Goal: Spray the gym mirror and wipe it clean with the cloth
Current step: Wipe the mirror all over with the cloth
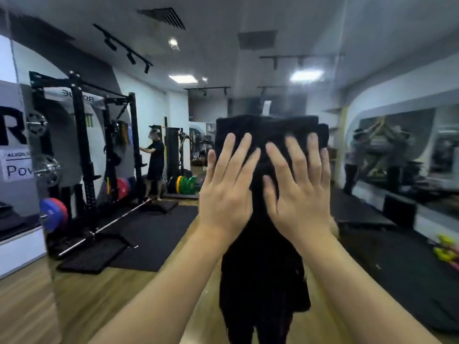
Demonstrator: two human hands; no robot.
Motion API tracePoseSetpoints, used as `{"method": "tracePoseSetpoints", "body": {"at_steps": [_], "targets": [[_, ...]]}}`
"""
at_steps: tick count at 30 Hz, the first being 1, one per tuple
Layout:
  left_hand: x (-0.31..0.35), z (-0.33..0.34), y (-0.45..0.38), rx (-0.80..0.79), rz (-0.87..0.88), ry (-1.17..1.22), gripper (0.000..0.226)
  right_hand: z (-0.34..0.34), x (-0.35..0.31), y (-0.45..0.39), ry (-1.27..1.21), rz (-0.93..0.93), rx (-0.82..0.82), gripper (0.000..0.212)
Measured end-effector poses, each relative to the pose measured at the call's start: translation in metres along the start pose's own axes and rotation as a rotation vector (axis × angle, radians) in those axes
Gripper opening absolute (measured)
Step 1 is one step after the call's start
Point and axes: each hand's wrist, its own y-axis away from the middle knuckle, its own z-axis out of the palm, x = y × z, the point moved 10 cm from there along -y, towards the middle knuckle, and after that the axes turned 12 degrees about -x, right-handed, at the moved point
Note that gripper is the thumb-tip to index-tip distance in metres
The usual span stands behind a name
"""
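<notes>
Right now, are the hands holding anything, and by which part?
No grip. Both hands, left and right, press the black cloth flat against the mirror with straight fingers, on its lower middle.

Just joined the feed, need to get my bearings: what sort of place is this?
A gym, seen mostly in a wall mirror: a black squat rack, coloured weight plates and a barbell on black floor mats.

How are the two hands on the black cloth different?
The left hand sits lower and further left on the cloth; the right hand reaches higher, its fingertips near the cloth's right edge. Both lie flat with straight fingers, pressing it against the mirror.
</notes>
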Motion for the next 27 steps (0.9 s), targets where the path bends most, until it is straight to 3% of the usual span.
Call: {"method": "tracePoseSetpoints", "body": {"at_steps": [6,11,16,27], "targets": [[0.001,0.026,0.103,-0.154,0.066,-0.039,0.051,0.042,-0.036,0.102,-0.014,0.048,-0.078,0.050],[-0.008,0.023,0.097,-0.128,0.026,-0.008,0.048,0.044,-0.044,0.087,-0.010,0.045,-0.100,0.051],[-0.031,-0.002,0.030,-0.043,-0.064,0.008,0.051,0.025,-0.043,0.012,-0.006,-0.027,-0.077,0.053],[-0.102,-0.098,-0.219,0.055,-0.046,-0.078,0.062,-0.049,-0.027,-0.253,-0.029,0.007,0.056,0.051]]}}
